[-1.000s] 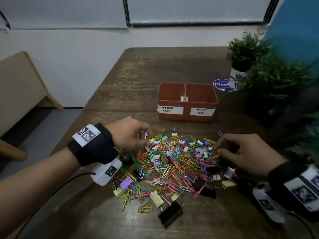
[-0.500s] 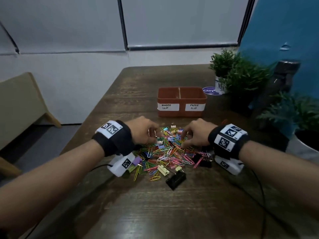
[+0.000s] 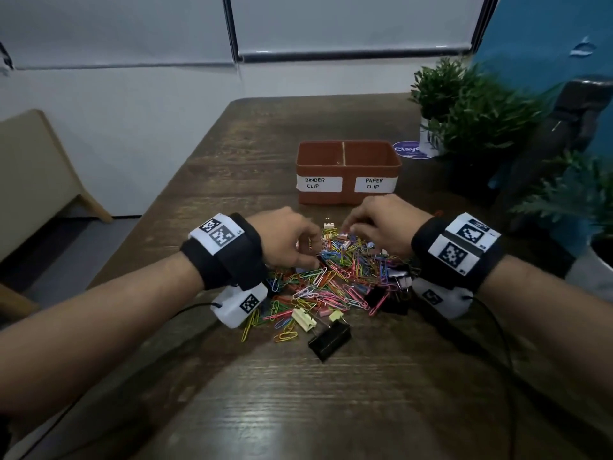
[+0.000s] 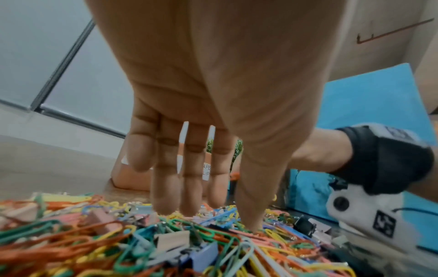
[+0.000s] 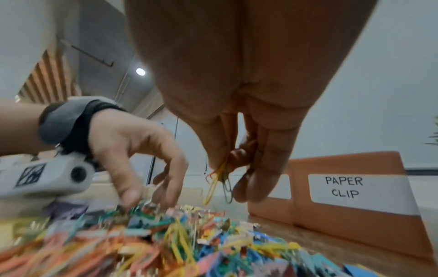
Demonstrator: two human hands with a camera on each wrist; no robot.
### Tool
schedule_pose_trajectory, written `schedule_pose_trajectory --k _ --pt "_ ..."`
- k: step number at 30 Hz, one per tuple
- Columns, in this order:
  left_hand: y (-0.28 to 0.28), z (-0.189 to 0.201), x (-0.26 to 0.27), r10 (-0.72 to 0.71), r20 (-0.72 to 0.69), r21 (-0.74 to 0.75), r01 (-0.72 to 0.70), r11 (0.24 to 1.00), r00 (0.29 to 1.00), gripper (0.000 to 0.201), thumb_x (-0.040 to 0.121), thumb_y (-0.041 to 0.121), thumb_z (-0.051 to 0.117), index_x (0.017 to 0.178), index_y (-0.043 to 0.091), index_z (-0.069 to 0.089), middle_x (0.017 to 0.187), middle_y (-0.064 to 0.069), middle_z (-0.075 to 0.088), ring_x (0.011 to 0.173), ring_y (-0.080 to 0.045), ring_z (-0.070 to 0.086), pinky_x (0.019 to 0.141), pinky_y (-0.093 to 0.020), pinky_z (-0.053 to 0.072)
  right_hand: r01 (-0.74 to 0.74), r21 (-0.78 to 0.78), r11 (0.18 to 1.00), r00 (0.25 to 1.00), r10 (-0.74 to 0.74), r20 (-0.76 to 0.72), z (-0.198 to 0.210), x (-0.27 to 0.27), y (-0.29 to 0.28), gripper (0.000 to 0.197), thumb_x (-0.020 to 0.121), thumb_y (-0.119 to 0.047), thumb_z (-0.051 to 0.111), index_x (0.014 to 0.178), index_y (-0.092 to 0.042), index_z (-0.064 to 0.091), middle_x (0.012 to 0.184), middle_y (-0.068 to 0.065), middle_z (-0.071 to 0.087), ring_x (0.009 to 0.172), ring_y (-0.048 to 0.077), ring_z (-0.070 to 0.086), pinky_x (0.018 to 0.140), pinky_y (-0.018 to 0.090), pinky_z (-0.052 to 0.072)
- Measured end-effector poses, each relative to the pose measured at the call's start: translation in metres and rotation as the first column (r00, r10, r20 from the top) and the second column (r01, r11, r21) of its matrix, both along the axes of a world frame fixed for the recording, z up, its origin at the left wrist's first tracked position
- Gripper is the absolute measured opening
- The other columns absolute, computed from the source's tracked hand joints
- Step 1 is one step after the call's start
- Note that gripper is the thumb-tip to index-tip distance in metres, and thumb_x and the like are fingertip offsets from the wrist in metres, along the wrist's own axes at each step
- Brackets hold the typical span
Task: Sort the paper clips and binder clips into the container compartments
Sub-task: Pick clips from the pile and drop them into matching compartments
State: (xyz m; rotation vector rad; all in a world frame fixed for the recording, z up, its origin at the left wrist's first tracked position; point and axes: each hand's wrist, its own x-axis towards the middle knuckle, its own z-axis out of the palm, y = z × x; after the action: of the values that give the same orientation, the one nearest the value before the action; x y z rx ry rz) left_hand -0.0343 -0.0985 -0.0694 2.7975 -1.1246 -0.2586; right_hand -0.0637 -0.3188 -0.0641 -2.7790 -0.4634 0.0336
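Observation:
A heap of coloured paper clips and binder clips (image 3: 335,277) lies on the wooden table in front of a brown two-part container (image 3: 348,197) labelled BINDER CLIP on the left and PAPER CLIP on the right. My left hand (image 3: 311,250) reaches down at the heap's far left; in the left wrist view its fingers (image 4: 166,196) are nearly straight, and their tips touch the clips. My right hand (image 5: 227,178) hovers over the heap's far side, where it pinches a few paper clips (image 5: 214,185), yellow, green and orange, between thumb and fingers.
A large black binder clip (image 3: 330,338) and a cream one (image 3: 303,319) lie at the heap's near edge. Potted plants (image 3: 464,107) stand at the right, a round blue sticker (image 3: 409,150) beside the container. A beige chair (image 3: 33,180) sits off the table's left.
My right hand has moved from the heap's right edge to its far middle and now holds paper clips. My left hand stays at the far left. The head view has pulled back.

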Motion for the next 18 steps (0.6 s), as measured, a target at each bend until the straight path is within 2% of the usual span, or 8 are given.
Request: schedule_pose_trajectory --k 3,5,7,10,13,15,18 --pt "-0.003 -0.001 -0.005 0.045 0.000 0.087 -0.045 0.995 0.999 0.039 0.071 0.062 0.074 0.097 0.034 0.066 0.085 0.015 0.067 0.077 -0.005 0.062 0.074 -0.030 0.054 0.000 0.048 0.999 1.000 0.000 0.005 0.006 0.001 0.001 0.020 0.101 -0.027 0.053 0.111 -0.025 0.071 0.100 -0.007 0.063 0.080 0.005 0.061 0.068 0.020 0.048" --pt "-0.006 0.001 -0.008 0.042 0.022 0.105 -0.044 0.993 0.999 0.039 0.070 0.063 0.074 0.094 0.033 0.067 0.086 0.015 0.068 0.078 -0.006 0.063 0.074 -0.031 0.054 0.029 0.101 0.994 0.998 -0.024 -0.052 0.002 0.001 0.003 0.020 0.101 -0.027 0.052 0.108 -0.024 0.071 0.099 -0.006 0.066 0.063 -0.001 0.058 0.056 0.014 0.044" --pt "-0.010 0.003 -0.011 0.023 0.055 0.126 -0.030 0.992 0.998 0.040 0.071 0.063 0.074 0.096 0.033 0.069 0.089 0.015 0.068 0.080 -0.007 0.063 0.073 -0.031 0.054 0.072 0.154 0.985 0.992 -0.055 -0.112 -0.001 0.003 0.003 0.020 0.102 -0.027 0.051 0.105 -0.023 0.070 0.094 -0.002 0.068 0.052 0.001 0.059 0.047 0.016 0.044" --pt "-0.013 0.001 -0.010 -0.017 0.080 0.130 0.006 0.992 0.997 0.039 0.073 0.061 0.074 0.099 0.033 0.069 0.090 0.015 0.068 0.082 -0.007 0.061 0.069 -0.027 0.049 0.139 0.217 0.966 0.980 -0.103 -0.167 -0.001 0.005 -0.002 0.018 0.103 -0.026 0.049 0.102 -0.022 0.067 0.089 -0.001 0.066 0.057 0.001 0.055 0.049 0.016 0.042" --pt "-0.013 -0.006 -0.008 -0.053 0.062 0.080 0.048 0.996 0.997 0.024 0.077 0.049 0.075 0.092 0.032 0.072 0.087 0.015 0.067 0.079 -0.004 0.060 0.065 -0.025 0.045 0.204 0.264 0.943 0.960 -0.139 -0.245 -0.005 0.013 -0.005 0.017 0.102 -0.027 0.050 0.099 -0.021 0.066 0.084 0.000 0.065 0.058 0.008 0.053 0.055 0.024 0.046" --pt "-0.012 -0.009 -0.008 -0.104 0.078 0.058 0.100 0.993 0.991 0.011 0.079 0.039 0.074 0.085 0.030 0.073 0.087 0.014 0.064 0.078 -0.003 0.058 0.064 -0.026 0.047 0.251 0.287 0.924 0.931 -0.149 -0.334 -0.008 0.016 -0.004 0.018 0.103 -0.024 0.049 0.097 -0.017 0.064 0.082 0.004 0.064 0.057 0.010 0.052 0.054 0.026 0.043" --pt "-0.008 -0.008 -0.008 -0.140 0.089 -0.012 0.141 0.990 0.986 0.003 0.083 0.028 0.070 0.082 0.026 0.072 0.086 0.015 0.058 0.075 -0.004 0.055 0.069 -0.031 0.052 0.326 0.371 0.870 0.883 -0.140 -0.448 -0.010 0.017 0.001 0.020 0.106 -0.019 0.039 0.099 -0.011 0.056 0.086 0.008 0.066 0.059 0.011 0.052 0.045 0.021 0.042"
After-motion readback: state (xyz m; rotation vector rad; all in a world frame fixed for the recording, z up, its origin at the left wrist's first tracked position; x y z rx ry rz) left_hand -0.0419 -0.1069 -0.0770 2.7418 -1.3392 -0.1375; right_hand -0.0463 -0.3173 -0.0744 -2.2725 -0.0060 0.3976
